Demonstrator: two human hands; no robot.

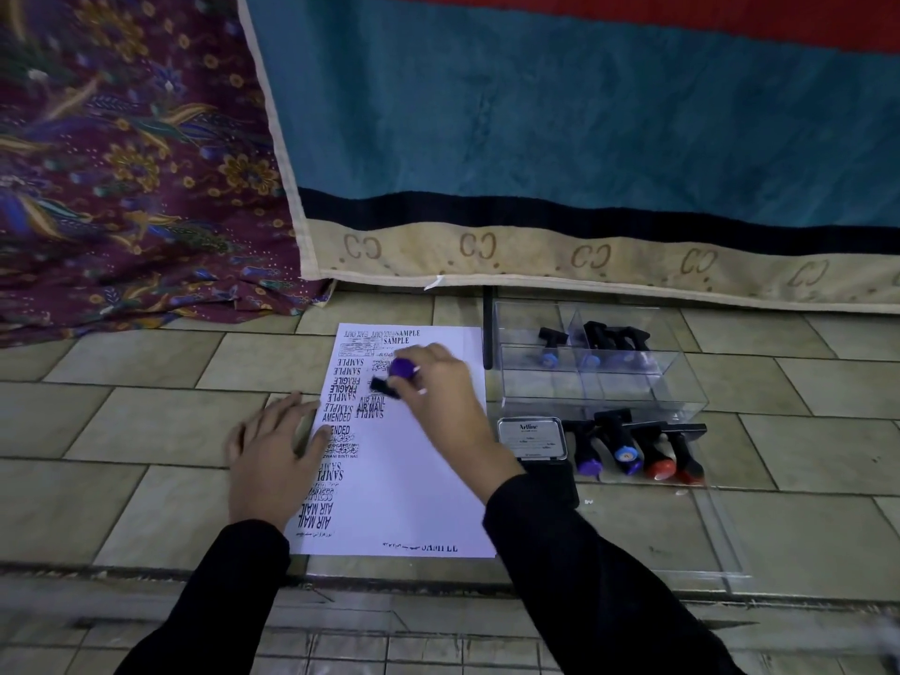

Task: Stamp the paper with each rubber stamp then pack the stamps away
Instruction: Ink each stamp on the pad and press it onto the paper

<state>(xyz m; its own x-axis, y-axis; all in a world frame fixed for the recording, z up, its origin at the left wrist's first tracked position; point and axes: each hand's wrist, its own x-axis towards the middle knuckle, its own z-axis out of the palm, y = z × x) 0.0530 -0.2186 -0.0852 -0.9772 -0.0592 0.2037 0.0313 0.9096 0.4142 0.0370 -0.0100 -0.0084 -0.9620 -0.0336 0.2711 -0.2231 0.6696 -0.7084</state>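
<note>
A white paper (419, 484) lies on the tiled floor, covered down its left side with black stamped words. My right hand (440, 387) is shut on a rubber stamp with a purple knob (402, 370), tilted over the upper part of the sheet. My left hand (272, 450) rests flat on the paper's left edge, fingers spread. Several stamps (638, 450) with purple, blue and red knobs lie in a row right of the paper. A clear plastic box (604, 382) behind them holds several more stamps (596, 341).
An Artline ink pad tin (532, 438) sits between the paper and the loose stamps. The box's clear lid (716, 533) lies flat at the right. A blue and beige blanket (560, 153) and a floral cloth (131, 163) hang at the back.
</note>
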